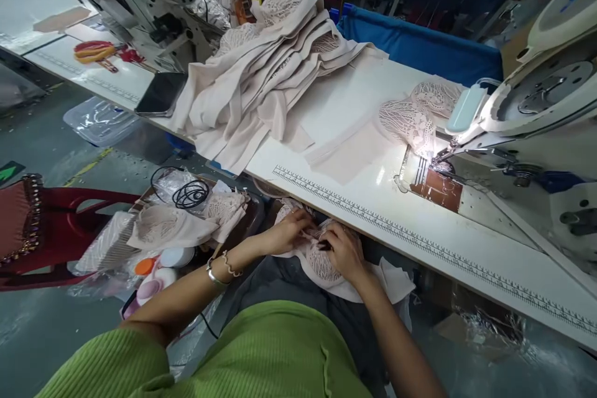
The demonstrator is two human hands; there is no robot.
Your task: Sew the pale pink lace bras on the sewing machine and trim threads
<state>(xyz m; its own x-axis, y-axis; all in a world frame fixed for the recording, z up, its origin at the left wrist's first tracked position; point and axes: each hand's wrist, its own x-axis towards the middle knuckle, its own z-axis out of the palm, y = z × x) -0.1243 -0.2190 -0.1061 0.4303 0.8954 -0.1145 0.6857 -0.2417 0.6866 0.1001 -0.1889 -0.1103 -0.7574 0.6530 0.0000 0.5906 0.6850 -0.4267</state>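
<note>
Floor: we see grey-green, with a yellow stripe at left
Table: we see a white top, ruler-marked near edge
Chair: red, on our left
Blue cloth: we see it beyond the table
Light: we see a white glow, right

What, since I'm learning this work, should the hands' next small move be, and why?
Perhaps the left hand should ease the lace flatter: it looks bunched on the lap, and the right hand's fingers pinch a small dark thing, too unclear to name, close against it.
</note>
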